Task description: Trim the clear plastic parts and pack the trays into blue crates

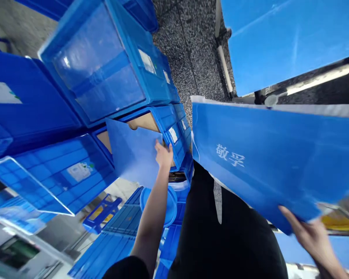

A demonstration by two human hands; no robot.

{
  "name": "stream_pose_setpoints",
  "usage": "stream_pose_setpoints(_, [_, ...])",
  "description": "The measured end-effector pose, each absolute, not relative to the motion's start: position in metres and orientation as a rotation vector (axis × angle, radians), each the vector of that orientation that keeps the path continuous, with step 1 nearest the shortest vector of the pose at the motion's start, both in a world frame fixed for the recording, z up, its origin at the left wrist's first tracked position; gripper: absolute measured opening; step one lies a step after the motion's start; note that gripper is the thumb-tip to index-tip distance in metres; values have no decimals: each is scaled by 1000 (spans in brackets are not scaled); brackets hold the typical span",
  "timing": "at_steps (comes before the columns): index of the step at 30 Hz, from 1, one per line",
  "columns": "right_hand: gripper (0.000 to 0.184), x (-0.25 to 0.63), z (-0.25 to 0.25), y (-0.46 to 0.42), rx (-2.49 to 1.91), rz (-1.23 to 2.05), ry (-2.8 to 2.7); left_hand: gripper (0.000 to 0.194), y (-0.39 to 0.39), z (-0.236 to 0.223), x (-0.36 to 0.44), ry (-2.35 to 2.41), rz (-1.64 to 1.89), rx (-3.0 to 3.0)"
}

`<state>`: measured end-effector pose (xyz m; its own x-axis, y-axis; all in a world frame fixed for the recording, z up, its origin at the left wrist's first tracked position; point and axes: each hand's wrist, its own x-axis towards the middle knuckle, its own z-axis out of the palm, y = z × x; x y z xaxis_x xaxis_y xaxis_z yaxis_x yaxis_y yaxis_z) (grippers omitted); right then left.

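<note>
Head camera view, tilted: the person's left hand (pixel 163 155) is curling its fingers (pixel 159 146) around the edge of a translucent pale-blue plastic sheet (pixel 132 153), which is angling across the opening of stacked blue plastic crates (pixel 90 66) just beside brown cardboard (pixel 144 122). The right hand (pixel 311 240) is gripping the lower edge of a large blue plastic sheet (pixel 267 162) with spread fingers (pixel 285 211). White Chinese characters are showing on that sheet, which is hanging above a speckled granite floor (pixel 189 50).
</note>
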<state>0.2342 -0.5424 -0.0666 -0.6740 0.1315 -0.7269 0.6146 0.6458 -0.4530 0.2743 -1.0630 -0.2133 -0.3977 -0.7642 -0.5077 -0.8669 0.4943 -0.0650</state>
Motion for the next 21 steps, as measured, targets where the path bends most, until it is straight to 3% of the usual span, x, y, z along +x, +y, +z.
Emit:
stream_pose_setpoints(8, [45, 255, -201, -594, 335, -1174, 2133, 86, -1056, -233, 248, 2292, 36, -1140])
stream_pose_setpoints(14, [44, 248, -240, -599, 332, -1262, 2075, 69, -1066, -227, 260, 2285, -15, -1086])
stream_pose_setpoints(21, [29, 241, -272, -608, 390, -1432, 1816, 75, -1077, -179, 297, 2252, -67, -1131])
